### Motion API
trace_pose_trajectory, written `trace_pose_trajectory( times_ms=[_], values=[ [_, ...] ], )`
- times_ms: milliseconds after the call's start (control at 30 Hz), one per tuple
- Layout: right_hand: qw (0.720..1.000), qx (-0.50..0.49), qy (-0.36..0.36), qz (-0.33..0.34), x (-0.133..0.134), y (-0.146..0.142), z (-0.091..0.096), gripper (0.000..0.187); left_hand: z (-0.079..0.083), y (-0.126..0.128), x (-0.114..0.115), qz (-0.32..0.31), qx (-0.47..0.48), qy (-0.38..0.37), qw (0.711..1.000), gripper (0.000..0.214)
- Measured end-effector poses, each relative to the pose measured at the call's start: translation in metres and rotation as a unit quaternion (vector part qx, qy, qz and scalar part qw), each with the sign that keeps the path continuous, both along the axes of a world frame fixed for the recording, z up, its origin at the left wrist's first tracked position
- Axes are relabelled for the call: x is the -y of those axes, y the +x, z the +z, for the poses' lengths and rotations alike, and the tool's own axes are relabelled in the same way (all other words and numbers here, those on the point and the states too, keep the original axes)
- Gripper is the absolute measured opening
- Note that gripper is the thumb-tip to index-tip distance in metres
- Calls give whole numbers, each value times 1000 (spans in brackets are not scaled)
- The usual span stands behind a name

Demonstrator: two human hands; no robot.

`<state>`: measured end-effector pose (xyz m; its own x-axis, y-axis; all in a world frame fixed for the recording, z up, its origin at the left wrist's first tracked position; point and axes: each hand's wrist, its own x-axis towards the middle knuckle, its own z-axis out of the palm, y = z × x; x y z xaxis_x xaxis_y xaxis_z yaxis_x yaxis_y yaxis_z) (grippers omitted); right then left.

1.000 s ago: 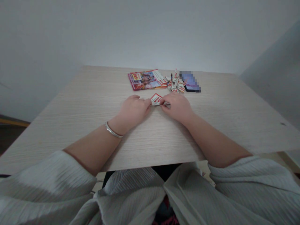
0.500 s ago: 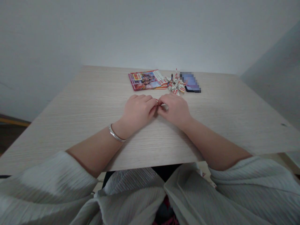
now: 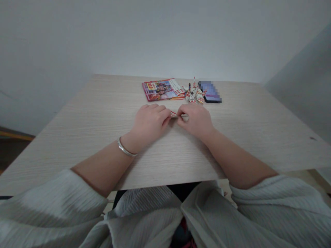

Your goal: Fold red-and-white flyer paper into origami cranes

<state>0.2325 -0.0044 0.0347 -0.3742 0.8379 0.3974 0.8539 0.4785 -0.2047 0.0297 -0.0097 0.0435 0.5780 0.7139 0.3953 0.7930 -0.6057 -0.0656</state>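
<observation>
Between my hands is a small folded strip of printed paper (image 3: 174,115), white with red marks. My left hand (image 3: 151,120) pinches its left end between thumb and fingers. With thumb and forefinger closed, my right hand (image 3: 197,119) grips the paper farther right. Much of the paper is hidden behind my fingers. Just beyond my right hand lies a cluster of folded paper pieces (image 3: 194,93) with the same white and red print.
Behind my hands, a stack of colourful printed leaflets (image 3: 162,90) rests on the pale wooden table (image 3: 103,100). A phone (image 3: 210,92) lies right of the folded pieces. A wall (image 3: 176,38) rises at the table's back edge.
My hands have drawn slightly apart, so more of the folded paper shows between them. Both still grip it.
</observation>
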Motion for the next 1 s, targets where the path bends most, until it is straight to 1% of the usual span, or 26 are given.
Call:
trace_pose_trajectory(
  times_ms=[100, 233, 367, 567, 633, 733, 767, 800, 867, 900, 933, 1000],
  values=[
    [1000, -14, -13, -19, -2, 3, 1, 11, 1, -1, 0, 18, -3, -3, 1000, 30],
    [999, -24, -14, -27, -6, 9, 1, 11, 3, -4, -1, 32, -2, -6, 999, 30],
    [997, -43, -13, -68, -9, 19, 1, 10, 4, -9, -5, 57, 11, -5, 998, 31],
    [994, -50, -30, -87, -12, 33, 5, 11, 6, -17, -8, 89, -12, -20, 996, 33],
    [992, -60, -26, -104, -13, 38, 3, 10, 7, -20, -8, 99, -16, -23, 995, 33],
    [987, -103, -12, -120, -16, 43, -2, 13, 6, -23, -9, 113, -13, -21, 993, 31],
    [986, -122, -4, -110, -16, 42, -4, 16, 5, -23, -10, 111, -9, -21, 994, 29],
    [987, -134, 14, -86, -16, 40, -5, 18, 4, -23, -11, 105, -3, -21, 994, 28],
    [993, -100, 56, -16, -13, 32, -5, 25, 0, -21, -13, 72, 11, -23, 997, 27],
    [996, -72, 53, 19, -11, 26, -4, 27, -2, -20, -14, 49, 20, -25, 998, 27],
    [997, -50, 45, 43, -8, 20, -3, 25, -4, -18, -15, 24, 30, -26, 999, 26],
    [998, -8, 17, 57, -3, 9, 0, 22, -7, -15, -15, -26, 54, -25, 998, 26]
  ],
)
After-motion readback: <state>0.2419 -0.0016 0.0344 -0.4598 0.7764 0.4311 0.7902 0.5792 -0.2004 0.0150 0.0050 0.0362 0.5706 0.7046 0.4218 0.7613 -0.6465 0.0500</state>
